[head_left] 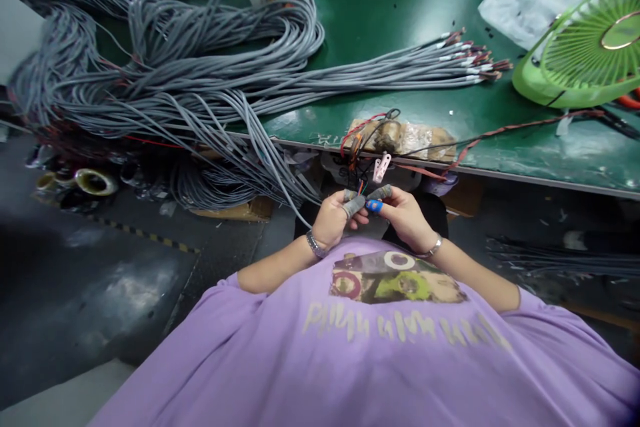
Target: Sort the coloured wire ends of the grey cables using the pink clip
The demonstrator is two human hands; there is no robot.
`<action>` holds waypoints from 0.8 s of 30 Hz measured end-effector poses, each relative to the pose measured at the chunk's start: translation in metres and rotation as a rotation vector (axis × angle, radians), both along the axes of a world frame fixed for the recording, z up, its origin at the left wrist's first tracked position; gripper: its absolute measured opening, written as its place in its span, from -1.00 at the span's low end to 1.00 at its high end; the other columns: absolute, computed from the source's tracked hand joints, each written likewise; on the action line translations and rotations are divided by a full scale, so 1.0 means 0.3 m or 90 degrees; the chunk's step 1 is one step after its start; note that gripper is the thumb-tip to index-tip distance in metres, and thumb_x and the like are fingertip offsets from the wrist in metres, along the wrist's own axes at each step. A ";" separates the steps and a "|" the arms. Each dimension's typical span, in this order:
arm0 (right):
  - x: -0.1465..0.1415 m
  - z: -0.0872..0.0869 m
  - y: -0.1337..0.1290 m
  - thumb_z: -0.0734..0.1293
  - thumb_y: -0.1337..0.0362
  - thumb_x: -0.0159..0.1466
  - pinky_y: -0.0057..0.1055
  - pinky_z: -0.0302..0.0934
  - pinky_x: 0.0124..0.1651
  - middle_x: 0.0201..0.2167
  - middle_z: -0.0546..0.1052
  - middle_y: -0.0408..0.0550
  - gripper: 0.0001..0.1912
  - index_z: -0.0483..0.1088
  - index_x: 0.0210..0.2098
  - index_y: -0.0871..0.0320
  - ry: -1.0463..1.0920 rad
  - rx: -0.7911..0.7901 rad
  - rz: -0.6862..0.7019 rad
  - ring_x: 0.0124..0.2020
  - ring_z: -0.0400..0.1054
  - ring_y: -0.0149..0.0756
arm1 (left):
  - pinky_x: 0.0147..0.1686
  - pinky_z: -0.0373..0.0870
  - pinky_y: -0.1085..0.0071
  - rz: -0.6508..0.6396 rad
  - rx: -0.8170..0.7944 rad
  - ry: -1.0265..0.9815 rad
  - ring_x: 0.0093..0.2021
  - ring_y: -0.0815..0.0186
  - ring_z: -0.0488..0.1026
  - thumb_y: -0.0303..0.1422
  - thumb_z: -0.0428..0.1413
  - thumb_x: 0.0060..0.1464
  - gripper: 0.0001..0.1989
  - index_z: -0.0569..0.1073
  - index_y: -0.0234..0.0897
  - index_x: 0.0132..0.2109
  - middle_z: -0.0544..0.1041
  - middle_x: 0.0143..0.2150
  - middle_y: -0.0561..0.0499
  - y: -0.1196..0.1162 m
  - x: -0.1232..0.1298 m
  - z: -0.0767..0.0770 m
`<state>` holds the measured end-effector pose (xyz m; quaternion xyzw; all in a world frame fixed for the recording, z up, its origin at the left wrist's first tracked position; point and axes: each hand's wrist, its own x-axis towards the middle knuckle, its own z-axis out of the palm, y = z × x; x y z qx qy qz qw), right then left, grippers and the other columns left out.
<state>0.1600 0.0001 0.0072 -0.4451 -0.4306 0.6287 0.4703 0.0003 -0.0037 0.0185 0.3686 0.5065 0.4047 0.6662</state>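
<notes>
While wrapped fingertips hide their ends, thin wires (one looks red) are pinched between the left hand and right hand, below the pink clip; which fingers grip is unclear.

Head-worn, the single view faces forward and down, close over the purple shirt, toward the green bench.

Green workbench, bundled gray cables, green fan, white plastic bag, taped cardboard strip, twisted red-black wires
</notes>
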 end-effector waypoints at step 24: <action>-0.007 -0.033 0.046 0.58 -0.02 -0.04 -0.44 0.14 -0.44 -0.51 0.45 -0.20 -0.57 0.42 -0.43 0.15 0.009 -0.067 0.031 -0.53 0.23 -0.47 | -0.70 0.12 0.61 -0.131 -0.040 0.030 -0.67 0.49 0.40 -0.17 0.32 -0.11 -0.66 0.40 -0.33 -0.45 0.50 -0.59 0.07 0.020 0.004 -0.035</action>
